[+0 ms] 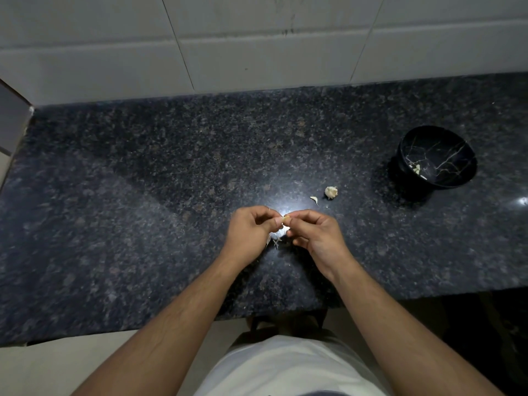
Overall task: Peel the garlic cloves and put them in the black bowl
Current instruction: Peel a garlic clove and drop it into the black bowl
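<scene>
Head | garlic clove (285, 219): small, pale | pinched by both hands

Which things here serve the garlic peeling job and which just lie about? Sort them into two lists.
For the job:
- small pale garlic clove, pinched between left hand and right hand
- glossy black veined bowl holding peeled cloves
- remaining whitish garlic cluster
- loose curved clove

Lying about:
- papery skin scraps on the dark speckled granite counter
- white tiled wall
</scene>
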